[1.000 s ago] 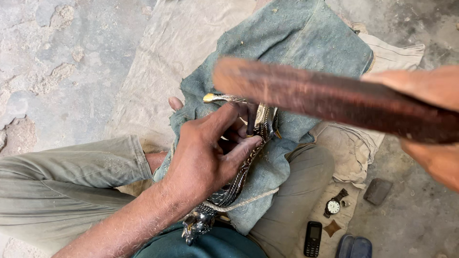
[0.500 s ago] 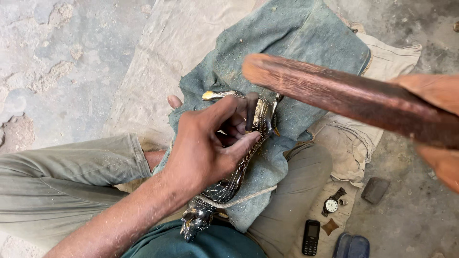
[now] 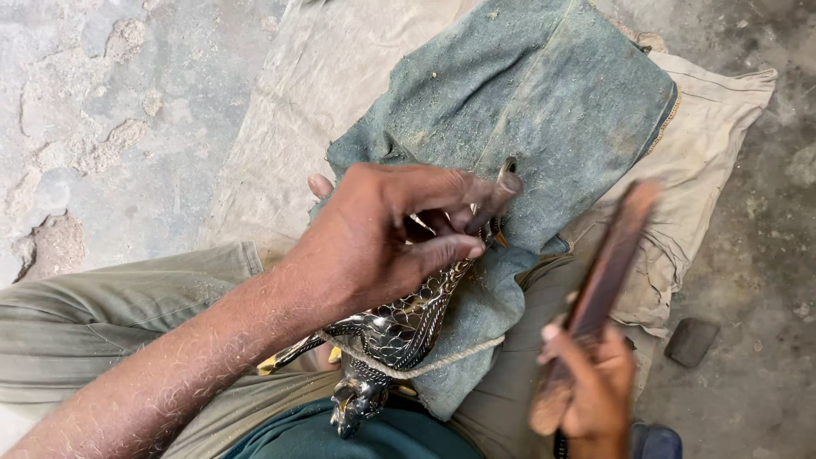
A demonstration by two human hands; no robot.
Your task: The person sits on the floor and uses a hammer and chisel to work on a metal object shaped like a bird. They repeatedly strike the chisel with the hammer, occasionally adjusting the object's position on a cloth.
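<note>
My left hand pinches a small dark metal chisel and holds its tip against a carved, scale-patterned dark figure. The figure lies across my lap, bound by a thin rope. My right hand grips the lower end of a reddish-brown wooden stick, which stands blurred to the right of the chisel, apart from it. Under the figure lies a dusty blue-green denim cloth.
A beige sack cloth covers the cracked concrete floor under the denim. A small dark flat stone lies on the floor at the right. My olive trouser leg fills the lower left.
The wooden stick has swung down from a raised, near-horizontal position at the upper right to a steep angle at the lower right. My left hand has stayed on the chisel and figure.
</note>
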